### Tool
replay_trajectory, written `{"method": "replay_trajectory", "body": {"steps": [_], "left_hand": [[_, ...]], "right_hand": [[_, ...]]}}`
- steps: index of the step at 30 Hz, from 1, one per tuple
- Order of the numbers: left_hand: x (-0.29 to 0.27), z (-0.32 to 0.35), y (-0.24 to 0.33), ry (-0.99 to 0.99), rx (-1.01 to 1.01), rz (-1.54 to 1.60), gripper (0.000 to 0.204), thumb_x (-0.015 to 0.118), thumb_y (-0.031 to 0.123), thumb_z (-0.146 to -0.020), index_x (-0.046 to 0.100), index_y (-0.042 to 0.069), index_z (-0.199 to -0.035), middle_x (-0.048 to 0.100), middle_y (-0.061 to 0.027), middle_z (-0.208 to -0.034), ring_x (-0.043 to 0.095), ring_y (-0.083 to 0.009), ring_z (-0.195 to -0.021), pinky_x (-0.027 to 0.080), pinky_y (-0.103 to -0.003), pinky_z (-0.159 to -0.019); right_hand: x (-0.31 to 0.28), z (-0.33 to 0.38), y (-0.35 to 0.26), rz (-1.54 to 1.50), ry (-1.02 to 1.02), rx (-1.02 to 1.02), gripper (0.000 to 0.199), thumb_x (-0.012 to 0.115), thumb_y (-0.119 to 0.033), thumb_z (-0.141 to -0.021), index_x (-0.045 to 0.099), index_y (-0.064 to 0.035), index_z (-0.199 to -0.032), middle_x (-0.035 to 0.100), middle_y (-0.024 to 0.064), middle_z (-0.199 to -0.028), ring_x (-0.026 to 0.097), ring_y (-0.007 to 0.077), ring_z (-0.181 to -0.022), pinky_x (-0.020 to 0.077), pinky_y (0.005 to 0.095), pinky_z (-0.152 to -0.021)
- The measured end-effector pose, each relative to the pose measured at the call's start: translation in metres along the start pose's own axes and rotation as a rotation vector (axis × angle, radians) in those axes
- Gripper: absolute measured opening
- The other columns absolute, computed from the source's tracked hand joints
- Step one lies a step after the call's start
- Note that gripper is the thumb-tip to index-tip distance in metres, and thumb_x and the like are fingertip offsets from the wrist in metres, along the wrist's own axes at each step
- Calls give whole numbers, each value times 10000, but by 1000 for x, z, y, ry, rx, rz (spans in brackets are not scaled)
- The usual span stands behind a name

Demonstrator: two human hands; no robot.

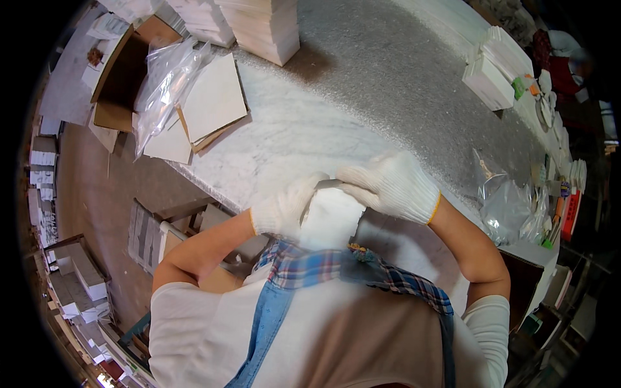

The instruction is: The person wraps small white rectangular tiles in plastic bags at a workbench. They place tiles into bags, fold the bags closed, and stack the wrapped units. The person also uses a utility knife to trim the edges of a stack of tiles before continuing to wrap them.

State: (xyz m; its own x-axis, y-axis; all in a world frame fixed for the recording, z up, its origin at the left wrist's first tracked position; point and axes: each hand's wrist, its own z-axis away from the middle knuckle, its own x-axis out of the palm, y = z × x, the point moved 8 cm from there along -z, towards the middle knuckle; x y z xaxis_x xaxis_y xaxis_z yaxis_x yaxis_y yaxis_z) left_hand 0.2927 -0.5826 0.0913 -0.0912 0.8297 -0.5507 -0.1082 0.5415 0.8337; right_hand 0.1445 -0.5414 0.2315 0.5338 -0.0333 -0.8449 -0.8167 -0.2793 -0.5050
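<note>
Close to my body, at the front edge of the worktable (278, 123), a small white rectangular piece (331, 218), like a card or a thin stack of paper, is held between my two hands. My left hand (288, 204), in a white knit glove, grips its left side and upper corner. Gloved the same way, with a yellow cuff edge, my right hand (394, 187) has its fingers closed at the upper right corner. The gloves hide part of the upper edge, so I cannot tell how thick the piece is.
Tall white stacks (268, 29) stand at the back. Left of them lie a clear plastic bag (169, 81), loose white boards (213, 94) and an open brown carton (116, 87). To the right are another white stack (490, 81) and clear bags (508, 207). A stool (145, 236) stands lower left.
</note>
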Motion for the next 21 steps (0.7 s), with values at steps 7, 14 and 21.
{"method": "replay_trajectory", "body": {"steps": [7, 14, 21], "left_hand": [[-9, -4, 14, 40, 35, -23, 835, 810, 239, -716, 418, -5, -1413, 570, -251, -1214, 569, -451, -1136, 480, -467, -976], [-15, -2, 19, 114, 39, 6, 743, 792, 210, -742, 447, -1, -1365, 580, -249, -1139, 585, -456, -1071, 492, -472, -921], [-19, -9, 26, 87, 11, 58, 661, 818, 194, -696, 484, 11, -1236, 577, -226, -1048, 600, -442, -977, 508, -451, -843]], "right_hand": [[-1, 5, 2, 39, -13, -18, 186, 726, -324, -911, 764, -183, -1027, 629, 131, -646, 646, 330, -593, 509, 437, -547], [0, 7, 5, 15, -45, -14, 178, 714, -323, -922, 756, -179, -1018, 620, 132, -640, 646, 331, -593, 506, 439, -545], [2, 12, 14, 42, -90, -2, 181, 705, -346, -930, 750, -189, -1008, 614, 128, -634, 646, 329, -593, 503, 435, -542]]}}
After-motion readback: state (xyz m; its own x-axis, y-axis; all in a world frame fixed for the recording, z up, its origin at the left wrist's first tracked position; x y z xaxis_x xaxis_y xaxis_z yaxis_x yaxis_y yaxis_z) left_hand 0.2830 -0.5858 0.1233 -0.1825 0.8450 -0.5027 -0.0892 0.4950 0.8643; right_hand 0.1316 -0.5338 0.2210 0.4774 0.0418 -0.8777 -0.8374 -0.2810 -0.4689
